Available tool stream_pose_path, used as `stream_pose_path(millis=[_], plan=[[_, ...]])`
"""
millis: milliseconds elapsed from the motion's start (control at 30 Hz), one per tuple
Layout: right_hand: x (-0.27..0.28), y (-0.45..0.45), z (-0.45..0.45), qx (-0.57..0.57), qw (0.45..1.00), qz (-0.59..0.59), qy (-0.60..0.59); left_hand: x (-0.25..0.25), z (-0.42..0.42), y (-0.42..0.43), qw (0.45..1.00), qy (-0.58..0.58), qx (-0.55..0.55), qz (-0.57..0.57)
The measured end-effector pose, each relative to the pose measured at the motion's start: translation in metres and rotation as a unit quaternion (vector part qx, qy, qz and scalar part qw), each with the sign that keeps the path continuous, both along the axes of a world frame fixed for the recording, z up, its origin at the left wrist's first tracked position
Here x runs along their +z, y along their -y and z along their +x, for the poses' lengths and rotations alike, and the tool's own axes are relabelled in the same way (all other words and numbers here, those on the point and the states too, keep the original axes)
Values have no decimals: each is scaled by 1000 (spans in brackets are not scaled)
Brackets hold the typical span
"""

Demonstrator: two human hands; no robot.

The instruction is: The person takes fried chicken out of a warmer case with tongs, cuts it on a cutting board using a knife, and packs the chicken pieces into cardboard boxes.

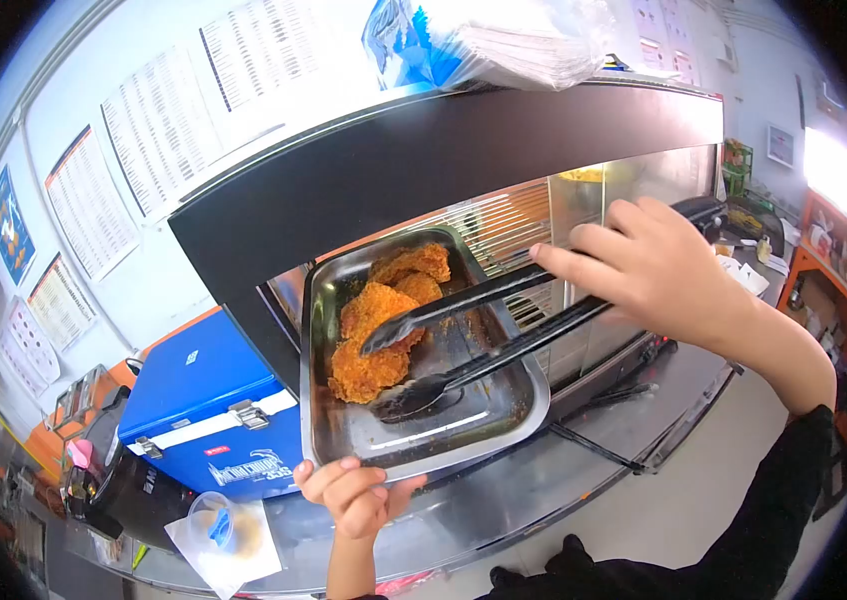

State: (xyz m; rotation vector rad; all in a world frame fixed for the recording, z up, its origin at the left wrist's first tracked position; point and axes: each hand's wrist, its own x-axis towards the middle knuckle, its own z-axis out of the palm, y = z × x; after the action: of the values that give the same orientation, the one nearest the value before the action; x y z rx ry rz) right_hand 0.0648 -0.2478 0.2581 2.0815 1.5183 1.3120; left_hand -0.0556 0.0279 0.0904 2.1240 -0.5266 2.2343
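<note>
Head cam: L hand (pixel 358 497) has its grip closed on near edge of metal tray (pixel 488 437), by front of cabinet (pixel 443 165), over surface (pixel 463 512). R hand (pixel 633 262) has grip firmly round black tongs (pixel 473 295), ends apart at fried pcs (pixel 373 310) in tray.

Food-shop kitchen: display cabinet (pixel 443 165), metal counter (pixel 463 510), tray (pixel 383 438) of breaded pieces (pixel 373 312), wall sheets (pixel 158 125).

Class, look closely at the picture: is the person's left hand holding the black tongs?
No, the right hand holds the black tongs, while the left hand grips the near edge of the metal tray.
</note>
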Motion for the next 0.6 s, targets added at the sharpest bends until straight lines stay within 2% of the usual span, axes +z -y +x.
stream_pose_path(millis=[33,167,200,300,433,600], plan=[[4,3,-5,-11,998,0,-56,1,0,-2,1000,8,4,-7],[22,32,-23,-58,983,61,-162,-3,-4,-4,999,-12,-4,-34],[24,33,-24,-50,985,80,-142,-4,-3,-3,999,-4,-8,-37],[31,39,-14,-123,985,54,-104,-8,0,-2,999,16,-14,-37],[32,27,-8,-47,997,16,-55,-15,0,1,999,34,-5,-30],[17,-6,-4,50,989,3,139,-14,-4,4,998,45,-10,-35]])
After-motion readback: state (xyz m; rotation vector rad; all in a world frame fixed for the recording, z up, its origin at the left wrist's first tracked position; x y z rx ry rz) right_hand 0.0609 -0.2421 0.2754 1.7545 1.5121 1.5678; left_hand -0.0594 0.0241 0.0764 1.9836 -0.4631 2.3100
